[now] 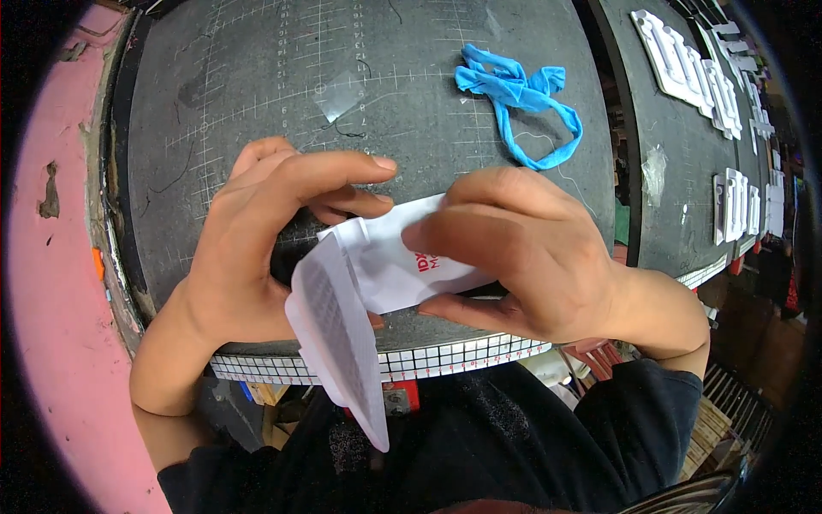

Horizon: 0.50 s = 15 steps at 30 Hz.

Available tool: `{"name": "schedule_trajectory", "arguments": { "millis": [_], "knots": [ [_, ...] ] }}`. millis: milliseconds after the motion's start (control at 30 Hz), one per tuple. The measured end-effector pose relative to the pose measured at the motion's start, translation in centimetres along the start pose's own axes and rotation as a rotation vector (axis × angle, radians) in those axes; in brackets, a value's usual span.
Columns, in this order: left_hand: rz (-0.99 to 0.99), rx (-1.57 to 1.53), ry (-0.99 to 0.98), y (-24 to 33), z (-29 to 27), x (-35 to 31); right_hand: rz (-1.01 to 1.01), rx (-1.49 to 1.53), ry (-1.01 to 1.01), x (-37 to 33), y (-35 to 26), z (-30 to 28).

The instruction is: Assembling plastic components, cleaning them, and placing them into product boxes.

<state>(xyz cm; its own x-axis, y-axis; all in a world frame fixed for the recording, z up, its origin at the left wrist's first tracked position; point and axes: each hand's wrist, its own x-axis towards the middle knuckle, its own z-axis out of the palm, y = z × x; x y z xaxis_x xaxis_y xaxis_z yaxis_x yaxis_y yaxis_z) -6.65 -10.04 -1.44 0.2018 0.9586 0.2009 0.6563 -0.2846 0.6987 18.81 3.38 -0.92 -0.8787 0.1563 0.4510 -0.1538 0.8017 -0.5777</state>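
A small white carton (390, 265) with red print lies between my hands, just above the table's near edge. My right hand (535, 257) grips its right part, thumb at the near side and curled fingers over the top. My left hand (248, 240) arches around the left end. Its thumb tip shows at the near side, its lower fingers reach the far edge, and its index finger stretches out above. A thin whitish panel (338, 334) with fine grey lines stands tilted at the carton's left end, hiding much of my left thumb. Whether panel and carton are joined I cannot tell.
A knotted blue cloth strip (535, 98) lies on the dark gridded table (411, 128), near a clear plastic scrap (340, 96). A checkered ruler strip (462, 353) edges the near side. White moulded pieces (685, 68) stand on another surface to the right. A pink wall (51, 283) borders the left.
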Motion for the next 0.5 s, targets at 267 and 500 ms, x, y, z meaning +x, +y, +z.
{"name": "schedule_trajectory", "arguments": {
  "millis": [267, 500],
  "knots": [
    [0.000, 0.016, -0.015, 0.14, -0.20, 0.12, 0.022, -0.026, -0.018, 0.10, 0.16, -0.12],
    [0.012, 0.046, -0.040, 0.26, -0.61, 0.25, 0.011, -0.005, -0.053, -0.08, 0.29, -0.45]
  ]
}}
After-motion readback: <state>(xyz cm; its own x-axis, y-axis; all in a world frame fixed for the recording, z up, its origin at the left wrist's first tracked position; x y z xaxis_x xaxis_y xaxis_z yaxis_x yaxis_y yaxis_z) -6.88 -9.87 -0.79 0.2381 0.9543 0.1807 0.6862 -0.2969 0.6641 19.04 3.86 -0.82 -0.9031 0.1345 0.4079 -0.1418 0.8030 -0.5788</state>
